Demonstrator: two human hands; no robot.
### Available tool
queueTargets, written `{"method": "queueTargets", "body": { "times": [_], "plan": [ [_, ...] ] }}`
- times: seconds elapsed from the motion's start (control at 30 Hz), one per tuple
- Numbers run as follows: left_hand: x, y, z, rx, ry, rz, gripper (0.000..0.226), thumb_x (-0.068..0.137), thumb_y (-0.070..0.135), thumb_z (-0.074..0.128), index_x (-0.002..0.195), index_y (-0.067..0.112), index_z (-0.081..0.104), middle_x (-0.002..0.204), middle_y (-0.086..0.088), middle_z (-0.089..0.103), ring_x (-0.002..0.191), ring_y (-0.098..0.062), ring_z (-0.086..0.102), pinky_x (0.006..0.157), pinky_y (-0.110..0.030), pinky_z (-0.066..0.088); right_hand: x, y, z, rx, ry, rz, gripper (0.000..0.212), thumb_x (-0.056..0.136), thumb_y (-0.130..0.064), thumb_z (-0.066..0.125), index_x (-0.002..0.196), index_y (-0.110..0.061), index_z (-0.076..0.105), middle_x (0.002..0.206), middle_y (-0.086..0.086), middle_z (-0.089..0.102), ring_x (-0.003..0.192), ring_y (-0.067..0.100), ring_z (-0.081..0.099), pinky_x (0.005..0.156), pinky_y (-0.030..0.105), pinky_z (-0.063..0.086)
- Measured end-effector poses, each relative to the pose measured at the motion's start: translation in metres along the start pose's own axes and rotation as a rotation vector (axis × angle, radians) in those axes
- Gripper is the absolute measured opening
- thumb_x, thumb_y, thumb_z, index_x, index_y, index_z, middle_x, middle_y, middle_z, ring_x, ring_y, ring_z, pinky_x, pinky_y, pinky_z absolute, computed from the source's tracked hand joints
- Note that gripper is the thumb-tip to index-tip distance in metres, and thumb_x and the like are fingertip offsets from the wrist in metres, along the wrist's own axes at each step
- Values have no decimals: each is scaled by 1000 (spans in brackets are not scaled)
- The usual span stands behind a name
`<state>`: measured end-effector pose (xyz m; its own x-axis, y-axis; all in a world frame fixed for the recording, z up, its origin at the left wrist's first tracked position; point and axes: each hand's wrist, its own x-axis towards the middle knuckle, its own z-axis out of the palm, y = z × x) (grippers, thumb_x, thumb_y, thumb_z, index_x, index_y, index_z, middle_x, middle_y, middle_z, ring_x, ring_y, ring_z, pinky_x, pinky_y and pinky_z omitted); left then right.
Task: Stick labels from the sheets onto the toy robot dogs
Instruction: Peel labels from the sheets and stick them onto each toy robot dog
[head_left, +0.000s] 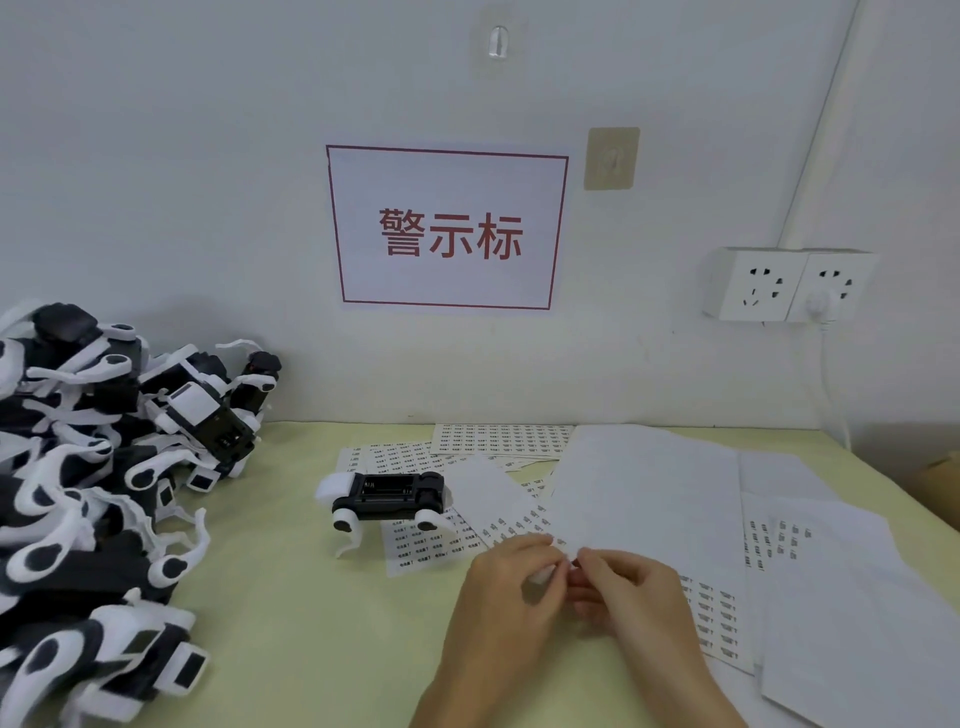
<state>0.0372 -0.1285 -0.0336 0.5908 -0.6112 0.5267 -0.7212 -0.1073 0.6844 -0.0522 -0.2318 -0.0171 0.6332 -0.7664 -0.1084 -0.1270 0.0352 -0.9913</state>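
Both hands low centre, fingertips meeting. Left hand (511, 587) and right hand (631, 597) have fingers curled inward, each grip pinched together on the near edge of a white sheet (649, 493); a small white bit shows between the left fingers, too small to tell whether it is a label. Sheet runs up and away from the fingertips, blank side up.

Under and right of the right hand: a label sheet (717, 618) with rows of small printed labels. Further right, more blank white paper (841, 623) overlapping it, with a few labels showing past its edge.

Left of and just beyond the left hand: another label sheet (426, 545) flat on the yellow-green bench (291, 597). One dog (387, 499) lies on its side, partly on that sheet, black body, white legs pointing toward the camera, apart from both hands.

Far left of the hands: a heap of dogs (88, 467), black and white, tangled, stretching from the near edge of the bench to the wall.

Beyond the hands, near the wall: two more label sheets (498, 440), overlapping, labels up.

Wall (208, 156) behind: a sign (449, 228) with red border and red characters, straight beyond the hands. Right of it, a double socket (779, 286) with a white plug in it and cord hanging down. Two stick-on hooks (612, 158) above the sign.
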Motion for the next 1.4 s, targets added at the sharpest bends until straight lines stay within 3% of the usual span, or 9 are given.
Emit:
{"method": "queueTargets", "body": {
  "times": [0.07, 0.23, 0.33, 0.47, 0.6, 0.73, 1.1, 1.23, 1.4],
  "plan": [
    [-3, 1, 2, 46, -4, 25, 17, 88, 27, 64, 94, 22, 79, 108, 11, 71, 102, 2, 62, 93, -17, 46, -2, -1, -3, 14, 22, -22, 19, 93, -11, 65, 78, -8, 77, 70, 8, 75, 67, 21, 73, 55, 24, 54],
    [-6, 6, 2, 117, -36, 59, 21, 90, 30, 63, 100, 22, 79, 110, 12, 68, 104, 0, 57, 92, -14, 43, -7, -2, -5, 28, 33, -41, 16, 91, -5, 64, 79, -7, 75, 67, 6, 74, 61, 16, 72, 51, 12, 48],
    [-3, 11, 0, 43, -42, -13, 13, 90, 26, 64, 92, 23, 77, 100, 17, 69, 98, 1, 60, 88, -18, 46, -9, -2, -4, 28, 9, -54, 19, 92, -2, 62, 78, -5, 74, 67, 7, 74, 60, 16, 72, 51, 13, 49],
    [-3, 14, 1, -153, 104, -212, 14, 85, 12, 74, 88, 26, 74, 87, 18, 70, 88, -3, 65, 80, -26, 54, -12, -3, -1, 21, -42, -77, 18, 94, -3, 60, 83, -6, 74, 71, 5, 75, 68, 14, 73, 53, 16, 52],
    [-19, 8, -1, -170, 140, -158, 24, 81, 13, 77, 93, 33, 70, 101, 22, 66, 99, -4, 63, 82, -21, 52, -16, -4, 3, 16, -87, -103, 18, 93, -3, 61, 81, -8, 74, 71, 5, 75, 70, 13, 73, 56, 15, 52],
    [-17, 7, -2, -105, 126, -153, 23, 83, 15, 76, 97, 32, 70, 102, 21, 63, 105, -1, 58, 85, -10, 42, -17, -3, 4, -22, -78, -158, 20, 93, -2, 61, 77, -8, 71, 69, 2, 74, 68, 8, 71, 58, 12, 49],
    [-15, 7, 0, -106, 118, -161, 17, 84, 18, 77, 97, 27, 71, 98, 18, 65, 98, 1, 60, 81, -7, 41, -18, -4, 3, -4, -82, -173, 18, 91, -1, 63, 77, -9, 69, 65, -4, 72, 59, 1, 65, 56, 10, 46],
    [-15, 8, 1, -94, 107, -166, 13, 85, 20, 75, 97, 25, 72, 97, 18, 65, 97, 1, 60, 80, -8, 41, -18, -4, 3, -50, -71, -195, 14, 88, -5, 69, 75, -9, 72, 69, -1, 73, 64, 5, 68, 58, 8, 45],
    [-16, 9, 0, -94, 102, -181, 13, 84, 20, 76, 96, 23, 73, 96, 16, 66, 95, 1, 60, 79, -7, 41, -20, -4, 1, -85, -83, -202, 23, 91, -5, 65, 69, -9, 72, 67, 1, 74, 65, 5, 69, 60, 8, 44]
  ]
}}
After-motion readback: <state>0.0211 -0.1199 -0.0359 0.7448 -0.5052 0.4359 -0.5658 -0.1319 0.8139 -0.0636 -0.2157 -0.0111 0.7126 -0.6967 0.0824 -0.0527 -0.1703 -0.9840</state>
